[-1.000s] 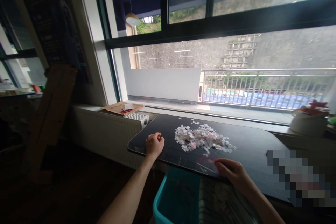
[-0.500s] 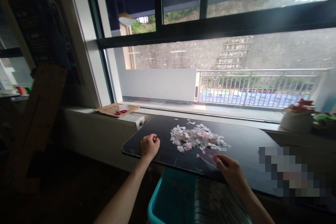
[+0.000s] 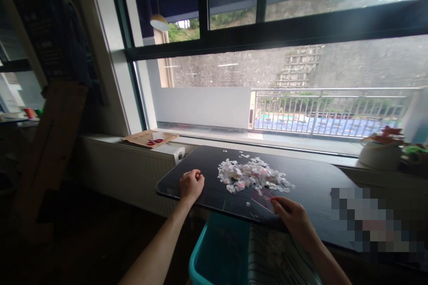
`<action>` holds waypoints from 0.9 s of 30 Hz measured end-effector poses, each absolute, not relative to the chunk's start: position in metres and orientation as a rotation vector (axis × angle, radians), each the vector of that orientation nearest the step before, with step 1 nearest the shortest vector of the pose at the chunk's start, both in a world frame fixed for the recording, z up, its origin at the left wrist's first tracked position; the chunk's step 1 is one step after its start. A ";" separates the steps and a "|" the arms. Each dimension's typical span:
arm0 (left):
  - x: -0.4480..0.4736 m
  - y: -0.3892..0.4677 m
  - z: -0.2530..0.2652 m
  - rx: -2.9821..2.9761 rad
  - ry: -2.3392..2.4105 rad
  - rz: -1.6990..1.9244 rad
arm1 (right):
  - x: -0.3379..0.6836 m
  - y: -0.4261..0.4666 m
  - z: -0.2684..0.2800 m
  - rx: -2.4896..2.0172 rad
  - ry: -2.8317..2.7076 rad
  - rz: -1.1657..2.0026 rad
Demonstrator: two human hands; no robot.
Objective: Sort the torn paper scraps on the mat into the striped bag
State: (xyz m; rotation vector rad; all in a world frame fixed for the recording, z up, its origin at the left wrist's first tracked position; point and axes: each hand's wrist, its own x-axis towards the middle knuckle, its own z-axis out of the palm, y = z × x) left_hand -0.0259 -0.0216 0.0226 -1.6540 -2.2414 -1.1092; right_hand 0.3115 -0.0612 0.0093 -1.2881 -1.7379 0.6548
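Observation:
A loose heap of small torn white paper scraps, a few with pink tints, lies on the dark tabletop. My right hand is at the table's near side, pinching a clear plastic sheet with faint red print between thumb and fingers. The sheet reaches toward the heap's front edge; whether it is a bag I cannot tell. One loose paper scrap lies left of it. My left hand rests with curled fingers on the table's left part, apart from the heap; nothing shows in it.
Below the table's near edge stands a turquoise bin, with striped cloth beside it. Red-handled scissors lie on brown cardboard by the window. A white plant pot is at right. A blurred patch covers the table's right end.
The plastic sheet in my right hand has tilted and shifted slightly left. A loose scrap near it now lies closer to the table's front edge. My left hand stays nearly still.

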 end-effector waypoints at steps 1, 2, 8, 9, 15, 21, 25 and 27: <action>-0.026 -0.022 0.022 -1.653 -2.239 -1.111 | 0.312 -0.062 0.009 -1.287 -1.733 0.654; -0.026 -0.022 0.022 -1.651 -2.237 -1.113 | 0.311 -0.062 0.010 -1.286 -1.735 0.656; -0.026 -0.021 0.022 -1.645 -2.236 -1.116 | 0.309 -0.066 0.011 -1.212 -1.854 0.714; -0.026 -0.021 0.022 -1.643 -2.236 -1.117 | 0.309 -0.066 0.011 -1.199 -1.857 0.728; -0.026 -0.022 0.022 -1.646 -2.235 -1.118 | 0.309 -0.066 0.011 -1.202 -1.811 0.763; -0.026 -0.022 0.022 -1.646 -2.242 -1.121 | 0.308 -0.074 0.020 -1.156 -1.943 0.795; -0.026 -0.021 0.021 -1.642 -2.236 -1.125 | 0.307 -0.074 0.021 -1.153 -1.905 0.797; -0.026 -0.021 0.021 -1.641 -2.233 -1.127 | 0.306 -0.073 0.020 -1.157 -1.896 0.779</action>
